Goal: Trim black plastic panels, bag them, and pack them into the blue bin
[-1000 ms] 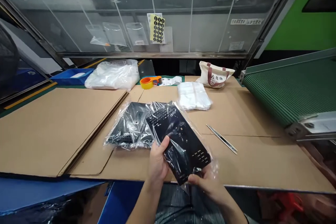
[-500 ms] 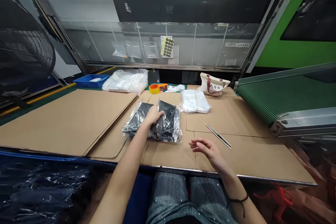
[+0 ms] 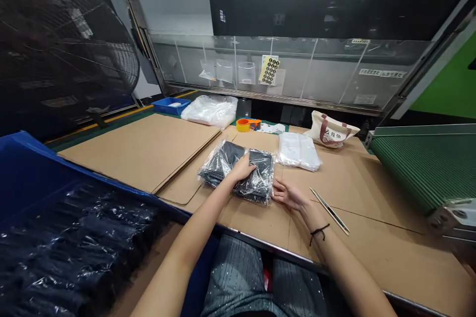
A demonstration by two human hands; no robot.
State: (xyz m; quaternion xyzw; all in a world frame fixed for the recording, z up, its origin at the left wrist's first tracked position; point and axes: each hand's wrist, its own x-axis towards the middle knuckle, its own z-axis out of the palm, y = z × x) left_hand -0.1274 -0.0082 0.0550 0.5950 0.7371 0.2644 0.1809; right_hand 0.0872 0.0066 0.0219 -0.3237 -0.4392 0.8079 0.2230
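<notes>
Clear bags holding folded black items lie side by side on the cardboard-covered table in two piles, a left pile (image 3: 219, 158) and a right pile (image 3: 262, 178). My left hand (image 3: 242, 167) is at the gap between them, its thumb over the right pile's near edge and its fingers partly hidden, gripping that bag. Beside the right pile's other edge is my right hand (image 3: 288, 194), fingers loosely bent and apart, fingertips at the plastic. A slim silver tool, perhaps tweezers (image 3: 330, 212), rests to the right of my right hand.
Behind the piles are clear plastic bags (image 3: 299, 151), an orange tape dispenser (image 3: 247, 125), a canvas pouch (image 3: 330, 131) and a blue tray (image 3: 169, 105). Cardboard sheets (image 3: 148, 148) lie left. A green conveyor (image 3: 427, 163) stands right; a blue bin of black bagged items (image 3: 74, 247) is at lower left.
The view has turned left, showing more of the bin and fan. My right hand has come in to the right pile's edge; my left hand stays at the gap.
</notes>
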